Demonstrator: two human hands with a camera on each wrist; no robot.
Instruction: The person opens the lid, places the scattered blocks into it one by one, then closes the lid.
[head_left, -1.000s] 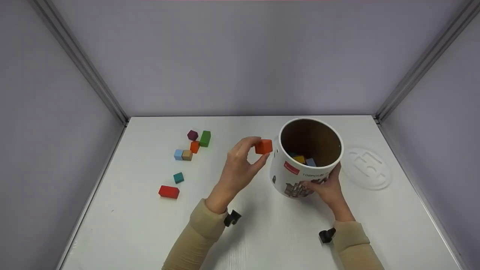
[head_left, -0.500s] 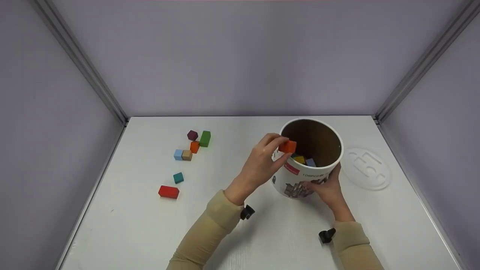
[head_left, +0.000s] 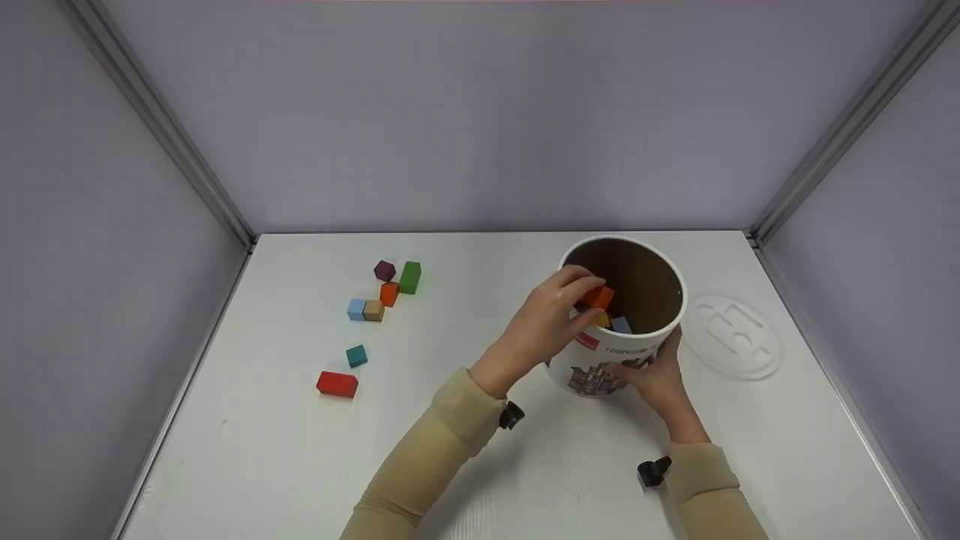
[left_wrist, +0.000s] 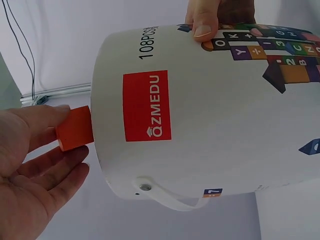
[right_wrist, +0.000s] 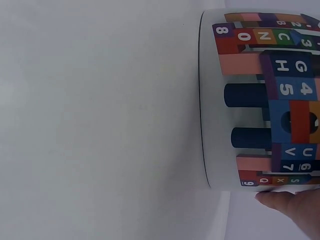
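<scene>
My left hand (head_left: 551,315) pinches an orange block (head_left: 598,297) between thumb and fingers, over the near left rim of a round white bucket (head_left: 559,367). In the left wrist view the same orange block (left_wrist: 75,128) shows at the bucket's mouth, partly behind its rim. Inside the bucket lie a yellow block (head_left: 602,320) and a grey-blue block (head_left: 621,325). My right hand (head_left: 656,382) grips the bucket's lower right side, thumb on the printed front. The right wrist view shows the bucket's letter-and-number print (right_wrist: 290,105) with part of the right hand (right_wrist: 295,207) beside it.
At the left of the white table (head_left: 255,450) lie a red block (head_left: 337,384), teal cube (head_left: 356,355), light blue cube (head_left: 356,309), tan cube (head_left: 373,310), orange block (head_left: 388,294), purple block (head_left: 385,271) and green block (head_left: 410,277). A clear lid (head_left: 733,336) lies right of the bucket.
My left hand has moved right with the orange block, from beside the bucket to over its opening. The right hand and the bucket have stayed in place.
</scene>
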